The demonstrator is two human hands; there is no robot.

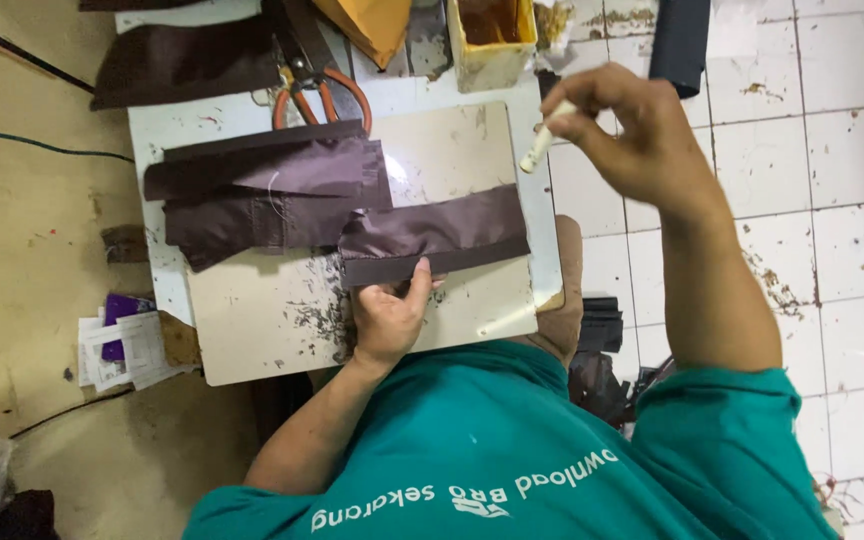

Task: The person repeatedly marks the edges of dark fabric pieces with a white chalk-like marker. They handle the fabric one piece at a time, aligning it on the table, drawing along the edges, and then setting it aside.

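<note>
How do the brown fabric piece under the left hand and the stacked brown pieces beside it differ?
The single fabric piece lies alone, pinned at its lower edge by the left hand; the stacked pieces overlap in several layers, untouched. The single piece lies nearer the person; the stack reaches toward the scissors. Both are glossy brown.

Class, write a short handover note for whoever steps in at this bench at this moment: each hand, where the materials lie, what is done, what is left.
Left hand: thumb pressing the near edge of the brown fabric strip, flat on the board.
Right hand: raised, pinching a white stick, clear of the fabric.
More brown pieces are stacked on the left; scissors and a yellow tub lie beyond.
Done: strip laid out.
Left: the stick has not yet touched it.
</note>
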